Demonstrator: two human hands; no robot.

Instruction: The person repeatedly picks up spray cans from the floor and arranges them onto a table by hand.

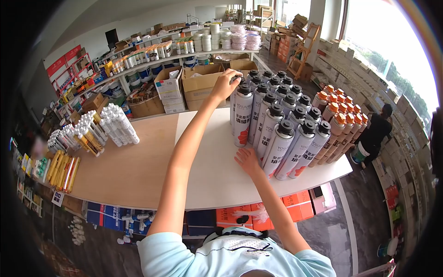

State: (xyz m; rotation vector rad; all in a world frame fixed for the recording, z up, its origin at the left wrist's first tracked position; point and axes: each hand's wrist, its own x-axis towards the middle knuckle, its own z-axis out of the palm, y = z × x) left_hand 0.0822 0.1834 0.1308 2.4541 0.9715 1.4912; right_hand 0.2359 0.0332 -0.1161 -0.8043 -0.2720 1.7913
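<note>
White spray cans with black caps (276,150) stand upright in close rows on the right part of the pale table (207,166). My left hand (226,83) is raised at the back left corner of this group, its fingers curled round the black top of a can there; that can is partly hidden behind another. Low beside the front left cans, my right hand (248,160) rests near the tabletop with its fingers spread and nothing in them. Brown cans with orange caps (338,134) stand against the right side of the white ones.
White cartridges (119,124) and yellow tubes (63,171) stand on the table's left part. Open cardboard boxes (198,85) are behind the table, before a shelf of tubs (214,39). A person in dark clothes (374,134) is at the right. Orange boxes (295,205) lie below the front edge.
</note>
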